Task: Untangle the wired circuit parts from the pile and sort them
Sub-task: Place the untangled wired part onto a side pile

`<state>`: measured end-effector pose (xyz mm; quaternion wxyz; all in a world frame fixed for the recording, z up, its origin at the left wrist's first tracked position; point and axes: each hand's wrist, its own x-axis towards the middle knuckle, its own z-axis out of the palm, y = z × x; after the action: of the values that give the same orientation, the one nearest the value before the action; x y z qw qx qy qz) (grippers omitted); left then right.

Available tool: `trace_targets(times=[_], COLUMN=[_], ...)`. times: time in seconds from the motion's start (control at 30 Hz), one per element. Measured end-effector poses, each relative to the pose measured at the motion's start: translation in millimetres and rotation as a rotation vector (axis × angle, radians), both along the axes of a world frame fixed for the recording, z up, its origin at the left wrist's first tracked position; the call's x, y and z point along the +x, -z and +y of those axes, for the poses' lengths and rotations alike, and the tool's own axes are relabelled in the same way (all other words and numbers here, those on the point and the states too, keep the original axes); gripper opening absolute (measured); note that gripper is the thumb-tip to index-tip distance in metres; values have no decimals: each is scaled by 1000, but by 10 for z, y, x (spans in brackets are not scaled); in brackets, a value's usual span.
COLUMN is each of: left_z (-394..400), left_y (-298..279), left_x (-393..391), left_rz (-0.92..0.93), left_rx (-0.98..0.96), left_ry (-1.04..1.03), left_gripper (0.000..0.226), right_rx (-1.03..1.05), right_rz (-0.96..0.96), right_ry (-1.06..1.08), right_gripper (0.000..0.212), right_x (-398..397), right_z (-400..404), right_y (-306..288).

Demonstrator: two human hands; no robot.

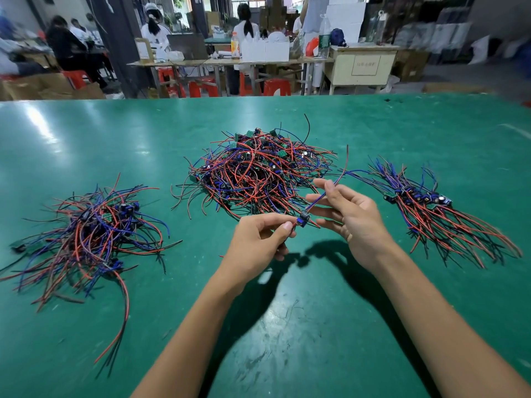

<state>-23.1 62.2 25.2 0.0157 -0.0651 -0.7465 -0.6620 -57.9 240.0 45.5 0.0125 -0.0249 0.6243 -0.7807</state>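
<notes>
Factory assembly workshop, green worktable [373, 133], workers [69, 44] at benches, red stools [201, 87], probably stacked cartons [51, 87]

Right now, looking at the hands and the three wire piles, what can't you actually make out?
All from the head view:
- Small board pinched by the left hand: too small to read; fingertips cover part of it.
- Right hand: how firmly its fingers hold the wires is unclear.
- Middle pile: how many parts it holds; the wires overlap.
- Left pile: its far-left ends run off the frame edge.
- Right pile: blurred toward the frame edge.
</notes>
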Motion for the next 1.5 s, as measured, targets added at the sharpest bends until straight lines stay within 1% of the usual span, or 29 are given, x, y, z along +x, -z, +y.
trace_targets(times=[0.1,0.17,0.27,0.33,0.4,0.5,0.57,0.6,0.63,0.7,0.77,0.83,0.87,0.93,0.97,1.0,1.03,1.07,1.1,1.13,1.17,1.2,1.23,1.27,1.33,1.37,1.5], left_z=[-5,-3,0,8,10,2,-6,-12,-15,-21,-29,-36,-44,-59,-66,-73,-76,-76,-76,-74,-71,-69,-70,-71,-76,-80,-84], left_y=[6,8,10,15,20,28,26,27,34,48,66,74,79,90,94,100,105,107,108,108,110,115,120,127,134,135,138], left_x=[-10,-23,-30,-31,-25,-25,-35,-42,-50,-57,-57,-56,-58,-60,-64,-71,-75,-78,-78,-81,-84,-88,-90,-89,-84,-83,-90], left_rz=[30,32,20,47,92,135,130,130,131,128,138,147,146,142,143,142,140,137,135,131,128,127,128,129,130,130,127], left_rx=[-48,-45,-20,-52,-120,-176,-158,-163,-177,-196,-259,-366,-395,-413,-415,-419,-422,-425,-430,-435,-440,-443,-441,-437,-430,-431,-421], left_ry=[-50,-91,-144,-158,-167,-197,-223,-234,-241,-237,-233,-248,-254,-257,-260,-264,-268,-271,-273,-274,-273,-271,-272,-273,-277,-280,-294], left_gripper=[17,16,13,9,7,9,12,13,14,16,18,17,17,18,19,19,19,19,19,18,18,18,17,17,18,18,19], right_rx=[29,81,97,49,-4,44,197,320,473,855,1240,1505,1599,1719,1764,1803,1826,1832,1795,1701,1574,1474,1418,1396,1359,1335,1408], right_rz=[3,1,-9,3,15,17,30,48,74,106,64,5,-52,-217,-269,-264,-169,-4,166,275,309,274,234,234,279,267,214], right_ry=[-51,-78,-56,-11,72,245,350,397,434,489,598,626,591,500,480,494,543,592,595,512,381,254,173,157,272,329,374], right_gripper=[22,23,33,38,38,39,39,39,40,43,45,47,48,51,55,59,61,58,51,42,35,31,30,30,25,22,11], right_x=[10,21,36,40,17,-108,-264,-364,-470,-678,-871,-977,-990,-964,-940,-922,-913,-906,-897,-863,-811,-741,-669,-604,-542,-534,-498], right_z=[-41,-104,-206,-217,-161,58,302,449,601,879,1106,1241,1264,1261,1241,1211,1162,1080,967,830,675,520,374,257,129,99,32], right_y=[49,105,140,103,46,-83,-219,-312,-418,-606,-636,-490,-365,-93,4,60,74,69,66,51,51,93,161,235,363,400,443])
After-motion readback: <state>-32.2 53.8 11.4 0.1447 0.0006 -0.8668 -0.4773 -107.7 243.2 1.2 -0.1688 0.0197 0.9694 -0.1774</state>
